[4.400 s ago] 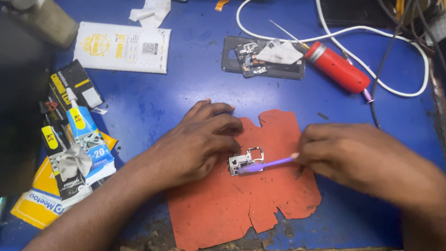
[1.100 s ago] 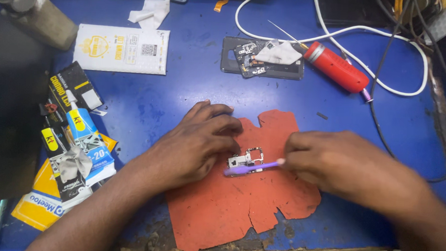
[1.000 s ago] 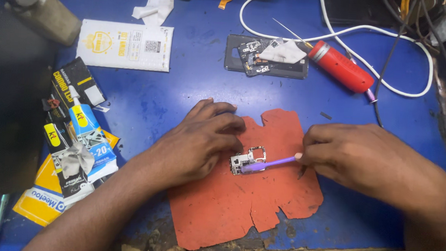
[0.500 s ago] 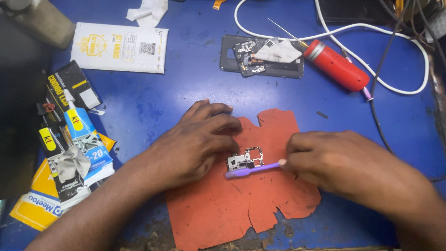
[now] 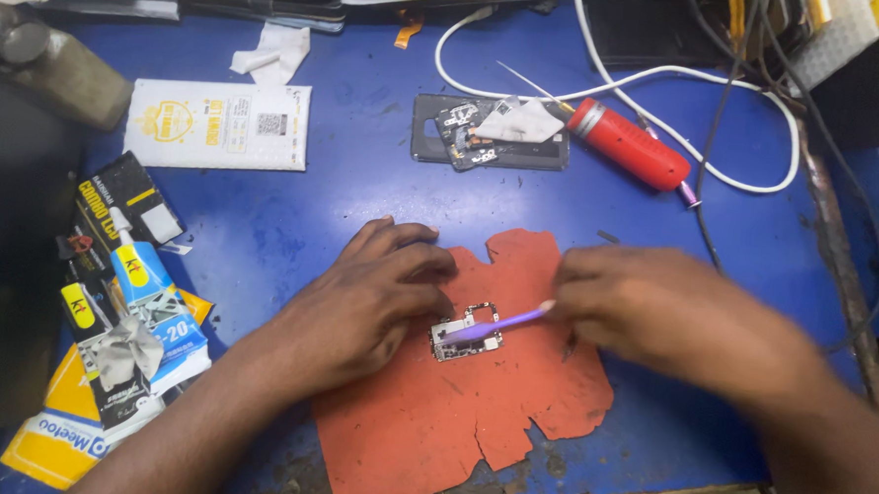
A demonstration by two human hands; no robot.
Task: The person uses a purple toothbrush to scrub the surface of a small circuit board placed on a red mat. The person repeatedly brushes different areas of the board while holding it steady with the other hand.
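A small circuit board (image 5: 465, 332) lies on a torn orange-red mat (image 5: 462, 416) on the blue table. My left hand (image 5: 368, 298) rests flat beside the board, its fingertips pressing the board's left edge. My right hand (image 5: 674, 312) grips a thin purple brush-like tool (image 5: 495, 326) whose tip lies across the board. The right hand is blurred.
A red soldering iron (image 5: 627, 144) with white cable lies at the back, next to a dark opened phone body (image 5: 489, 133). A white packet (image 5: 218, 124) sits at the back left. Glue tubes and packaging (image 5: 126, 302) crowd the left edge. The table's front edge (image 5: 587, 491) is worn.
My right hand slides the purple tool back and forth across the board, left then right then left again. My left hand and the board stay put.
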